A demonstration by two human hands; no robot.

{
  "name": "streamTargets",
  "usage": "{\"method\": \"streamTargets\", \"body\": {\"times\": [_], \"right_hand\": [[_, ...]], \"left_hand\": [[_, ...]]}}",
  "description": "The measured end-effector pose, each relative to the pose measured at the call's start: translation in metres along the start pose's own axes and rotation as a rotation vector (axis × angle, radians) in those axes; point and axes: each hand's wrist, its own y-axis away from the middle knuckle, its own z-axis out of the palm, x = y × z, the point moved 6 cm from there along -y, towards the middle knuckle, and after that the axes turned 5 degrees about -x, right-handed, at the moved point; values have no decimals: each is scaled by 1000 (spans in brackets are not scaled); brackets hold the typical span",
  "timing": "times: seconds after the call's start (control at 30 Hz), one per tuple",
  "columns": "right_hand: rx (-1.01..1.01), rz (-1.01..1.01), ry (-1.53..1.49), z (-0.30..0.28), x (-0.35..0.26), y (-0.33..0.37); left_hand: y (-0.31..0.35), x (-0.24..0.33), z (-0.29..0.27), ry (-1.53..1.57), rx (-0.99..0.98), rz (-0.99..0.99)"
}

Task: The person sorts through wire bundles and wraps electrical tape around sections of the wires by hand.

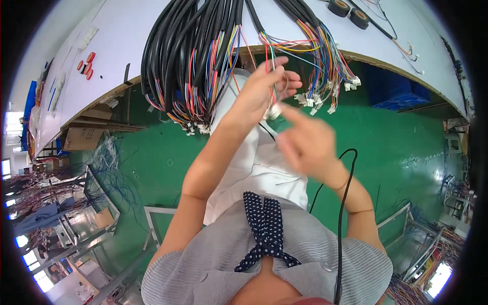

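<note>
Upper centre of frame: left hand [259, 89] loosely curled round thin wires [267, 52], white connector [274, 111] just below. Right hand [310, 146] blurred, grip unclear. Neighbouring bundle [321, 53] already ends in connectors; remainder unclear.

The cables [168, 56] look sheathed in smooth plastic, the floor [168, 147] glossy.

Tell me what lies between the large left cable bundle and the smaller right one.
Between the large bundle and the smaller bundle, the head view shows a single black cable, some of its thin wires reaching down to the left hand.
</note>
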Motion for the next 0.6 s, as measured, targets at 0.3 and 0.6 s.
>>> {"method": "streamTargets", "body": {"times": [0.3, 0.6], "right_hand": [[-367, 364, -27, -49, 183, -98], [-965, 217, 21, -49, 131, -18]], "left_hand": [[61, 46, 81, -26, -311, 51], [79, -74, -11, -1103, -207, 260]]}}
